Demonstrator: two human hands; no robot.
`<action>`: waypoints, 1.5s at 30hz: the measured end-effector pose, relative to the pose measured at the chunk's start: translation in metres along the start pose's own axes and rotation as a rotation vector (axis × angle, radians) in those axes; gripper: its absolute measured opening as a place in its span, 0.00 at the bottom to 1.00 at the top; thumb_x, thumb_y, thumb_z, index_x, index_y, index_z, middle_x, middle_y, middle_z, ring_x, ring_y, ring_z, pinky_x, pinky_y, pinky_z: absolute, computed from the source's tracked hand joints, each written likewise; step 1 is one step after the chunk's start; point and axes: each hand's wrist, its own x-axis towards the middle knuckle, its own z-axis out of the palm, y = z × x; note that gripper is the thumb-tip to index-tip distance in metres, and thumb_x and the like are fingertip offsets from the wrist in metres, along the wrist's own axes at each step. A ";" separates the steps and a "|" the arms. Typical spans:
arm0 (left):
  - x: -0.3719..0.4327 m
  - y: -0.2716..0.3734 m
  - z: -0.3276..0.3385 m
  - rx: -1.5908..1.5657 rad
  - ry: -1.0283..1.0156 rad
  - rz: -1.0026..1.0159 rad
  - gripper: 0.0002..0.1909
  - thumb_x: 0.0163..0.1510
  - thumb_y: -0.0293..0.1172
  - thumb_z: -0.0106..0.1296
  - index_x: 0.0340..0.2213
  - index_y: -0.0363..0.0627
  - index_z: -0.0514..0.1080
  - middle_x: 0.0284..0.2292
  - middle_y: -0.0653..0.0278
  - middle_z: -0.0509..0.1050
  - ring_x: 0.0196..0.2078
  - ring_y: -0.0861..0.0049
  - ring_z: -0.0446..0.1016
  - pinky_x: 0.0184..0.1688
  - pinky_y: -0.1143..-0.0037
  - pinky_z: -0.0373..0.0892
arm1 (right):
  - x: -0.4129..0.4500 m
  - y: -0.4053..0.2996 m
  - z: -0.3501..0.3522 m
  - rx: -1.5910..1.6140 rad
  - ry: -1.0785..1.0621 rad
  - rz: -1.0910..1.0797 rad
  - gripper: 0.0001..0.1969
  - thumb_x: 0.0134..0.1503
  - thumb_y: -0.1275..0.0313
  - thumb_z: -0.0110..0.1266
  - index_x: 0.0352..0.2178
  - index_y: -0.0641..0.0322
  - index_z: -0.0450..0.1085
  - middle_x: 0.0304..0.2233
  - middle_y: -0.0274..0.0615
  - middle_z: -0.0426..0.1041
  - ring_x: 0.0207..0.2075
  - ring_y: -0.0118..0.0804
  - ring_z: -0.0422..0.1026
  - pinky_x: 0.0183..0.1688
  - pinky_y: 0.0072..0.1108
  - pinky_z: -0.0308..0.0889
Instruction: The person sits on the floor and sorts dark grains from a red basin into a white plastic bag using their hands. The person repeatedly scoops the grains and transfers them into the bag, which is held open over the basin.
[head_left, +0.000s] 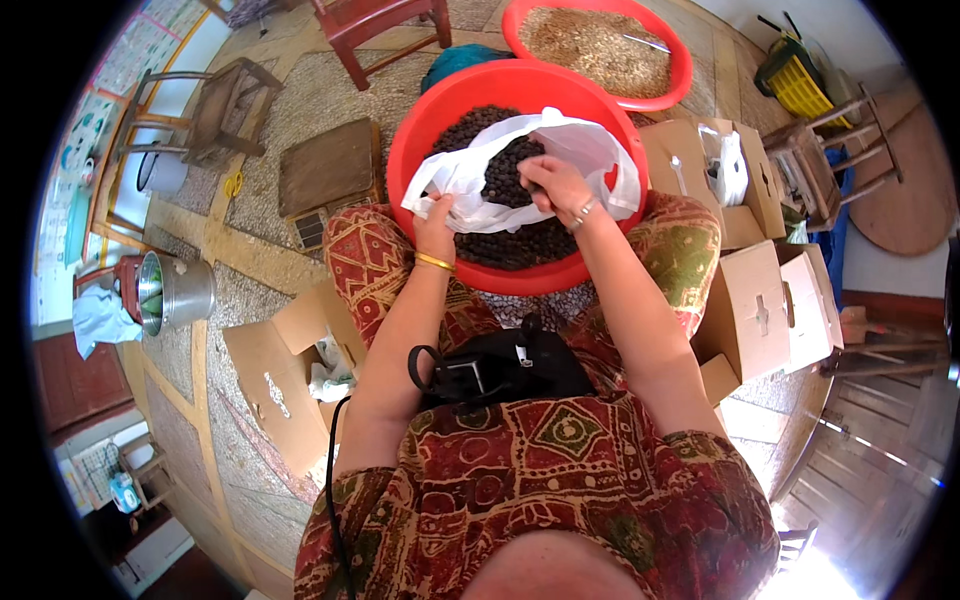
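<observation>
In front of me a large red plastic tub (517, 283) holds many small, dark, round nuts or seeds (517, 247). A white plastic bag (491, 142) lies spread open over them, with more of the dark nuts inside. My left hand (435, 225) grips the bag's near left edge, thumb on top. Inside the bag's mouth, my right hand (555, 184) has its fingers curled around some dark nuts; how many is hidden. A yellow bangle circles my left wrist, and a metal band my right.
Beyond the tub stands a red basin (682, 79) of pale grain-like material with a light-coloured tool. Cardboard boxes (757, 319) stand to my right; another open box (262, 360) is at my left. A low wooden stool (326, 161), a metal bucket (184, 292) and chairs stand farther out.
</observation>
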 end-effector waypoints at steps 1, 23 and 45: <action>-0.002 0.004 0.002 0.015 -0.061 -0.020 0.14 0.44 0.24 0.46 0.36 0.33 0.64 0.35 0.57 0.68 0.37 0.70 0.69 0.40 0.73 0.65 | 0.005 -0.003 0.004 -0.018 0.046 -0.040 0.09 0.49 0.68 0.49 0.27 0.64 0.65 0.19 0.34 0.67 0.10 0.23 0.60 0.10 0.14 0.52; 0.005 -0.005 -0.008 0.092 -0.129 -0.006 0.20 0.41 0.25 0.37 0.39 0.33 0.63 0.36 0.60 0.68 0.40 0.73 0.66 0.43 0.76 0.62 | 0.010 0.135 0.000 -1.368 -0.049 0.299 0.28 0.44 0.60 0.52 0.47 0.55 0.58 0.49 0.50 0.56 0.48 0.46 0.60 0.47 0.31 0.59; 0.006 -0.006 -0.004 0.087 -0.165 -0.028 0.20 0.42 0.24 0.38 0.41 0.32 0.61 0.39 0.58 0.67 0.41 0.73 0.66 0.43 0.76 0.62 | 0.019 0.158 -0.002 -1.437 -0.328 0.300 0.19 0.46 0.60 0.49 0.37 0.60 0.65 0.38 0.47 0.68 0.41 0.45 0.66 0.44 0.30 0.61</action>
